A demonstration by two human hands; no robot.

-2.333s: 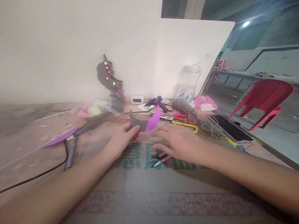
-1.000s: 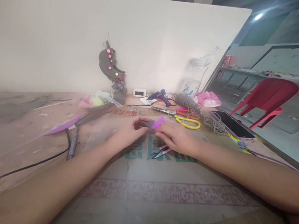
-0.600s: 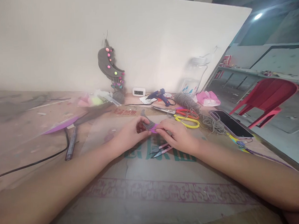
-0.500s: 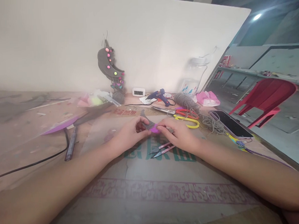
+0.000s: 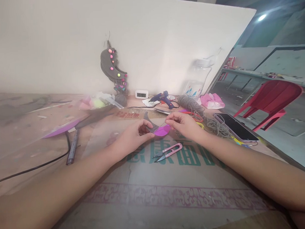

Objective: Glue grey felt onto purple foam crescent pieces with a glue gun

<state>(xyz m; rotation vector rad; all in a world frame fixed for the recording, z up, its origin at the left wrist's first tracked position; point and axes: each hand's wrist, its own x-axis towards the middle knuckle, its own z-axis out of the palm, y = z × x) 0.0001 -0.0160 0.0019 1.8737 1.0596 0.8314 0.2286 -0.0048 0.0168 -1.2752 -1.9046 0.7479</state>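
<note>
A small purple crescent (image 5: 162, 130), its left part wrapped in grey yarn (image 5: 147, 120), is held just above the covered tabletop. My left hand (image 5: 140, 132) is closed on the wrapped part, thumb below and fingers curled behind. At the crescent's right end, my right hand (image 5: 179, 123) pinches what looks like a thin strand of the grey yarn between thumb and forefinger; the fingertips partly hide it. Pink thread snips (image 5: 172, 150) lie on the sheet just below the hands.
Red-handled scissors (image 5: 199, 118), a grey yarn skein (image 5: 190, 103), a blue glue gun (image 5: 164, 98) and a white clock (image 5: 141, 93) lie beyond the hands. A phone (image 5: 235, 126) is at right, a marker (image 5: 73, 147) at left. A decorated grey crescent (image 5: 108, 64) hangs on the wall.
My right hand has moved slightly right and up, uncovering more of the purple crescent and the handle of the snips. My left hand stays in place, still holding the wrapped part.
</note>
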